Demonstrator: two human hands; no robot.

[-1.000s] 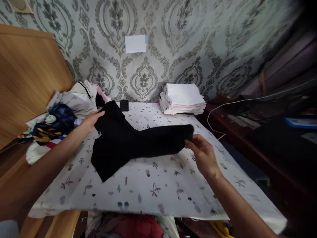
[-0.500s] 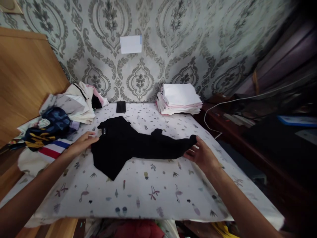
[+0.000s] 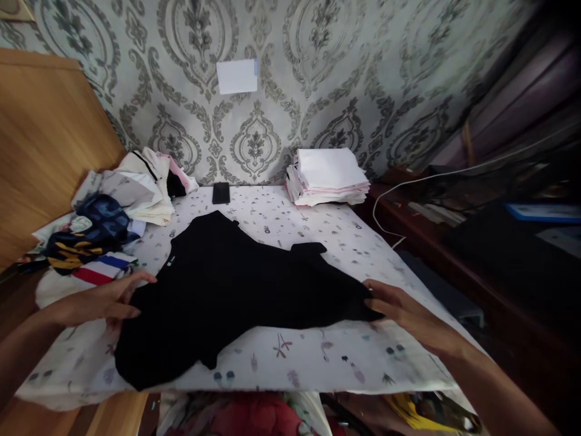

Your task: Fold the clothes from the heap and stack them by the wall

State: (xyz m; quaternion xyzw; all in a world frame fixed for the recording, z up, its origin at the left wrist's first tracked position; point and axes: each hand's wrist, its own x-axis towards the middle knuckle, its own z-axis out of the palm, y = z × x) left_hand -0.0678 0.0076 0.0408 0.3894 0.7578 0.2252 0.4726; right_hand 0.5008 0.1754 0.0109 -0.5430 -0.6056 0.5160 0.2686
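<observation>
Blk garment (image 3: 236,281) across lower ctr, L hand (image 3: 106,301) at one end, R hand (image 3: 402,309) pinching other. Clothes pile (image 3: 106,215) mid-L, folded stack (image 3: 330,172) upper ctr-R.

The garment (image 3: 236,278) extends over the bench (image 3: 267,203), between the left grip (image 3: 102,300) at its left edge and the right grip (image 3: 408,309) at its right end. The heap (image 3: 120,209) is on the bench's left side, beside the panel (image 3: 45,151). The stack (image 3: 329,172) is at the right rear. The flat item (image 3: 221,193) lies between heap and stack, behind the garment. The wall (image 3: 272,36), behind the bench, bears the card (image 3: 236,76).
</observation>
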